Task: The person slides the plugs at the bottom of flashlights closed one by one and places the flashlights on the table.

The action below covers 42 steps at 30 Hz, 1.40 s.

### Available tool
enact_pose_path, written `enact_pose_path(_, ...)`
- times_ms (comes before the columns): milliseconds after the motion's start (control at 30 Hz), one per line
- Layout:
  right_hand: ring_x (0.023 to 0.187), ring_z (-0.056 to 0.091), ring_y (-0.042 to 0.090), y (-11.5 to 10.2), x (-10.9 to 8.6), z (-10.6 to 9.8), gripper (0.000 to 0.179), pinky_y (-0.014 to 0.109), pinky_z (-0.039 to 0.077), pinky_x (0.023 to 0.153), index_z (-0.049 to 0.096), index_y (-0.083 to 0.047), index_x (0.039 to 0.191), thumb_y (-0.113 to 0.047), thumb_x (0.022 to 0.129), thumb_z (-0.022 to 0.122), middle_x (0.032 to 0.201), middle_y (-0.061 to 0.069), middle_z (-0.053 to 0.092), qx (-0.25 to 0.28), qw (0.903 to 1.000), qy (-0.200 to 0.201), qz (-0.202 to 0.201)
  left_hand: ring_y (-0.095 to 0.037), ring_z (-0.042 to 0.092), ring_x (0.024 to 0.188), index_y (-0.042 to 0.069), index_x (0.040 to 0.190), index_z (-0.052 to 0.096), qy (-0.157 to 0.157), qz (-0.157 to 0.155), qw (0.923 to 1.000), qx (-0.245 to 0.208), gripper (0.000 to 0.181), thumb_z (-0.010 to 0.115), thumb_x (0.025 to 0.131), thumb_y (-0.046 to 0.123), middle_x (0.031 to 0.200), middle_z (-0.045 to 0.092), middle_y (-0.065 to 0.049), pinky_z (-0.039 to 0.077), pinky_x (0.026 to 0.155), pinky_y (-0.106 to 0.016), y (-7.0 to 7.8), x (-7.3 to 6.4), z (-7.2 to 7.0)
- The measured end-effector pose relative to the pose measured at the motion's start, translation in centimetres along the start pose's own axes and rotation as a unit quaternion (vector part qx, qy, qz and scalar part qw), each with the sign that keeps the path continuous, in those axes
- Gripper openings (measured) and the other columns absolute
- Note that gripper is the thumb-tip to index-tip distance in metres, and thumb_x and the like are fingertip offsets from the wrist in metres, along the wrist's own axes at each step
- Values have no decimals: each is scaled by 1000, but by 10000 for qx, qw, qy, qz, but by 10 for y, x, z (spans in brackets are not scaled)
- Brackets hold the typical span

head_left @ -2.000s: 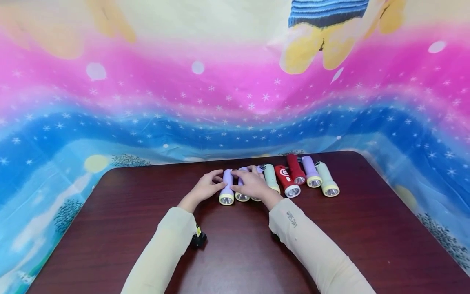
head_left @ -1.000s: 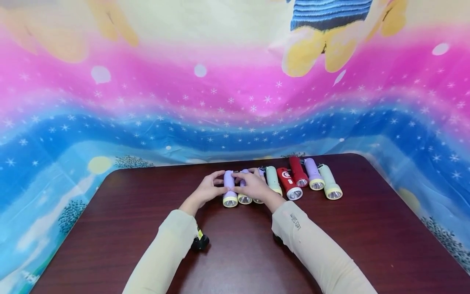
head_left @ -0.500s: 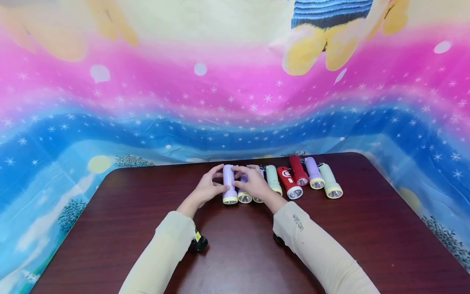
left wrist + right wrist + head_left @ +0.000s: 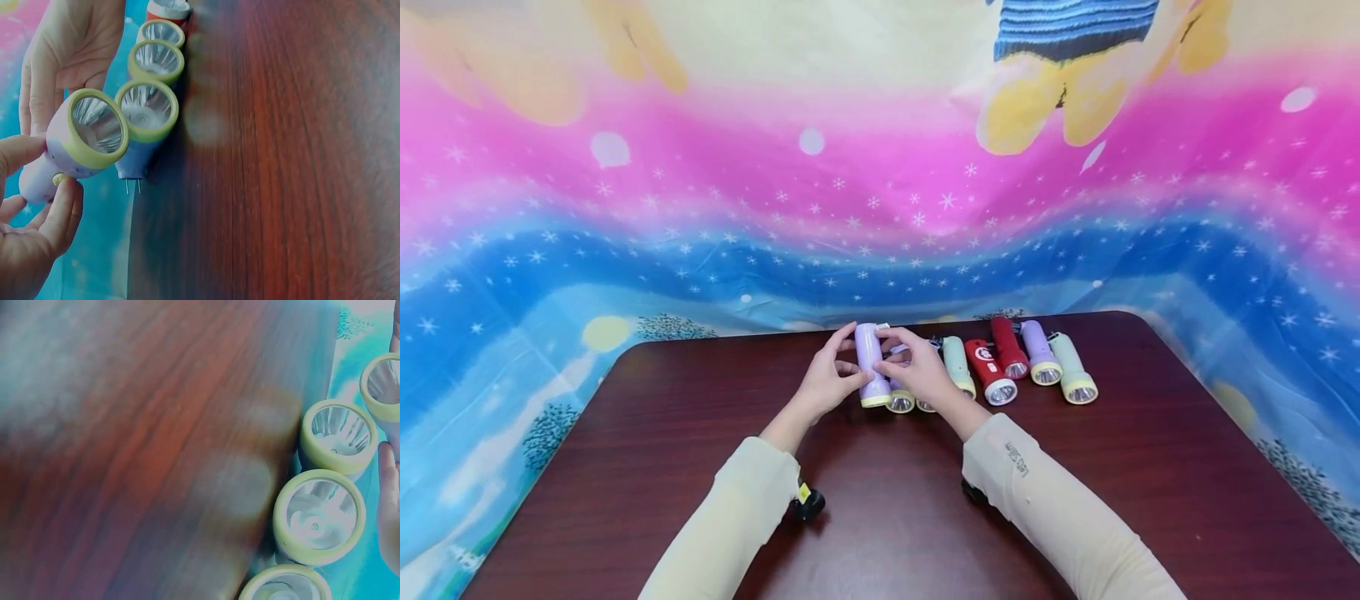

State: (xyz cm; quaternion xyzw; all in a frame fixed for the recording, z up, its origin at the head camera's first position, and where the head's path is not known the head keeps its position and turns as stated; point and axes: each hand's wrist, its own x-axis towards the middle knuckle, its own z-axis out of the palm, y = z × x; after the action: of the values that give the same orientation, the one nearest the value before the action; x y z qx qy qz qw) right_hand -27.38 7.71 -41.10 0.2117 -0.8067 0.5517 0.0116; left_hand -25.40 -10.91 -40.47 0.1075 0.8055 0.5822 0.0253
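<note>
A lavender flashlight (image 4: 869,358) with a pale yellow head ring is held up between both hands, close over the back of the table. My left hand (image 4: 822,382) grips its left side; in the left wrist view a fingertip lies at the yellow switch button (image 4: 58,179). On the other side, my right hand (image 4: 927,377) holds it between thumb and index finger, near a small white piece at its tail. Right beside it lies another lavender flashlight (image 4: 900,402), partly hidden by my right hand. Its two metal prongs (image 4: 133,186) show in the left wrist view.
Rightward along the row come a third lavender flashlight (image 4: 927,407), a mint one (image 4: 955,362), a red one with a white emblem (image 4: 985,367), a dark red one (image 4: 1006,346), another lavender one (image 4: 1037,346) and a mint one (image 4: 1071,367). A printed cloth (image 4: 850,208) hangs behind the table (image 4: 880,533).
Both hands have raised the leftmost lavender flashlight from the tabletop and tilted it, its tail moving up and back. The other flashlights have stayed in place.
</note>
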Motion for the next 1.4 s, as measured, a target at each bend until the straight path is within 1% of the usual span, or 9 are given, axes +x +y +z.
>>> enact_pose_path(167, 97, 70, 33, -2, -4, -1, 45, 41, 59, 86, 57, -4, 134, -4, 90, 71, 117, 24, 63, 274, 9996, 32, -78, -30, 68, 96, 14, 157, 29, 85, 145, 9998, 55, 84, 72, 87, -3, 143, 48, -21, 58, 79, -35, 4, -6, 2)
enact_pose_path(367, 100, 68, 38, -4, -12, -3, 46, 43, 58, 88, 56, -1, 134, 0, 90, 70, 118, 26, 62, 528, 9986, 29, -91, -28, 68, 93, 15, 156, 31, 114, 315, 9994, 118, 84, 73, 85, -3, 140, 50, -20, 60, 77, -37, 5, -12, 4)
enact_pose_path(567, 99, 69, 37, -4, -16, -3, 46, 37, 59, 86, 55, 2, 133, 2, 89, 70, 118, 28, 63, 703, 9974, 52, -138, -29, 68, 90, 15, 155, 34, 184, 449, 9986, 200, 83, 74, 84, -4, 139, 52, -19, 60, 76, -37, 7, -16, 6)
enact_pose_path(733, 99, 68, 37, -3, -22, -3, 47, 31, 59, 85, 54, 3, 133, 4, 89, 70, 118, 29, 64, 819, 9966, 28, -63, -27, 68, 87, 9, 154, 34, 204, 623, 9975, 281, 83, 75, 83, -5, 136, 53, -21, 60, 76, -36, 8, -22, 9)
enact_pose_path(1000, 101, 68, 35, -6, -32, -6, 49, 27, 57, 88, 53, 5, 136, 2, 89, 69, 121, 30, 62, 894, 9960, -44, 70, -25, 67, 86, 14, 152, 38, 266, 660, 9967, 393, 83, 77, 81, -3, 134, 53, -18, 59, 80, -42, 12, -30, 14)
enact_pose_path(1233, 99, 69, 33, -7, -39, -7, 50, 22, 56, 86, 52, 10, 136, 3, 89, 69, 121, 32, 62, 975, 9952, -17, 102, -26, 67, 87, 18, 152, 39, 243, 765, 9962, 347, 84, 78, 81, -3, 133, 53, -18, 59, 75, -39, 11, -36, 18)
enact_pose_path(1333, 100, 69, 35, -7, -41, -8, 51, 23, 57, 85, 52, 11, 136, 5, 88, 69, 120, 33, 62, 1006, 9949, -4, 120, -28, 66, 89, 15, 152, 39, 254, 782, 9960, 340, 84, 78, 81, -4, 134, 51, -19, 59, 72, -36, 13, -38, 20)
enact_pose_path(1367, 100, 69, 36, -7, -42, -8, 51, 24, 57, 85, 52, 12, 136, 5, 88, 69, 120, 34, 62, 1005, 9949, -7, 127, -29, 66, 89, 12, 152, 39, 273, 800, 9959, 333, 82, 77, 81, -5, 133, 52, -20, 59, 71, -34, 18, -41, 20)
enact_pose_path(1400, 101, 69, 36, -8, -43, -8, 51, 24, 57, 85, 52, 11, 136, 5, 88, 69, 121, 33, 62, 994, 9949, -12, 151, -29, 66, 89, 12, 152, 40, 288, 799, 9958, 335, 82, 77, 80, -5, 133, 51, -20, 59, 70, -34, 19, -42, 21)
